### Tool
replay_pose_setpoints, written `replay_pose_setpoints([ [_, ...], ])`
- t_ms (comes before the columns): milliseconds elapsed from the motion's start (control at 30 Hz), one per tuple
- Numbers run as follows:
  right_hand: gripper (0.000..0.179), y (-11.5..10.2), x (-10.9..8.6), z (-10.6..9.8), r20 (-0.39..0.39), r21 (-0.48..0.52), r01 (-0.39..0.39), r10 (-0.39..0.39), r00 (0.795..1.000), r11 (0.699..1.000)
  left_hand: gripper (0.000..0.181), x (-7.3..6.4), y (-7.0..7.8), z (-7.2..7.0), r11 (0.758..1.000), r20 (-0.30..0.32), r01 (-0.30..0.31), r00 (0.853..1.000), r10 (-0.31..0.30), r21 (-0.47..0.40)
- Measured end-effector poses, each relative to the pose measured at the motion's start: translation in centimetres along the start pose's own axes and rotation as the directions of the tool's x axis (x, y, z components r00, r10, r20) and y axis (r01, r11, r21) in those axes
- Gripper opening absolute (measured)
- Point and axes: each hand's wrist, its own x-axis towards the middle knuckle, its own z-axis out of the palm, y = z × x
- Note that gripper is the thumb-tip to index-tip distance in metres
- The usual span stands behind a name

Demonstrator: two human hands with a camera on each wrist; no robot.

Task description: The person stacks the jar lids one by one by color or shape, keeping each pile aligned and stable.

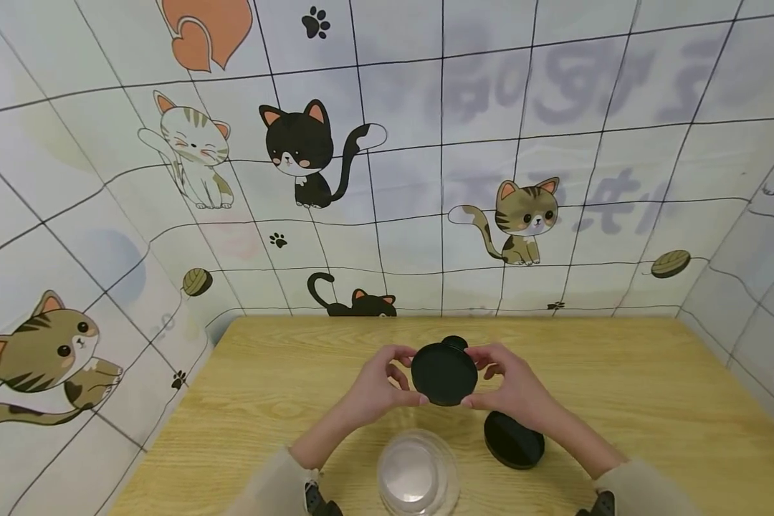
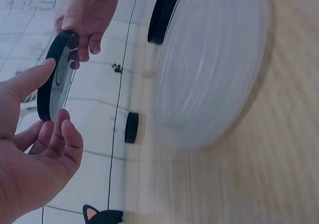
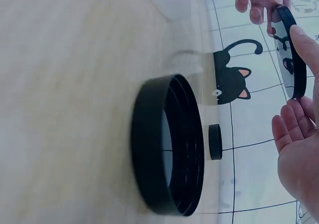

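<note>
A round black lid (image 1: pixel 443 375) is held up over the table between both hands. My left hand (image 1: pixel 377 387) grips its left edge, thumb at the near side and fingers toward the far side. On the opposite edge my right hand (image 1: pixel 512 383) pinches it in the same way. From below, in the left wrist view, the held lid (image 2: pixel 49 79) shows a glossy face and a thin black rim. A second black lid (image 1: pixel 514 440) lies below the right hand, its hollow side up in the right wrist view. Clear plastic containers (image 1: pixel 416 471) stand in front of me.
A small black cap (image 1: pixel 454 342) sits on the wooden table (image 1: pixel 284 380) beyond the held lid, partly hidden by it. A white cloth wall (image 1: pixel 413 236) printed with cats and grid lines rises behind the table and along both sides.
</note>
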Motion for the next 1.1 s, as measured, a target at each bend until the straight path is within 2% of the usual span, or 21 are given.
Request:
replay_pose_setpoints([
  [300,0.064,-1.2,-3.6,-0.9,0.0,-0.014,0.044,-0.044,0.999,0.999,0.064,-2.6,1.3,2.3,0.996,0.057,0.03,0.998,-0.025,-0.083],
  [533,0.063,-1.8,-6.4,-2.1,0.04,0.015,0.003,-0.003,0.999,1.0,0.061,-4.5,2.0,4.4,0.993,0.078,0.051,0.996,-0.043,-0.109],
  [667,0.066,-1.4,-8.3,-2.4,0.052,0.005,0.024,-0.024,0.998,1.0,0.061,-5.5,2.2,5.9,0.989,0.072,0.066,0.996,-0.056,-0.13],
  [833,0.069,-0.5,-10.6,-2.8,0.073,-0.004,0.03,-0.03,0.997,1.0,0.062,-6.6,2.5,7.8,0.981,0.092,0.12,0.99,-0.107,-0.15],
  [900,0.069,-0.1,-11.4,-2.9,0.089,0.012,0.015,-0.016,0.996,1.0,0.062,-6.9,2.5,8.4,0.981,0.106,0.138,0.987,-0.124,-0.138],
  [1100,0.067,0.9,-13.1,-2.9,0.102,0.065,0.005,-0.012,0.995,0.998,0.059,-7.4,2.1,9.9,0.986,0.121,0.136,0.985,-0.124,-0.099],
])
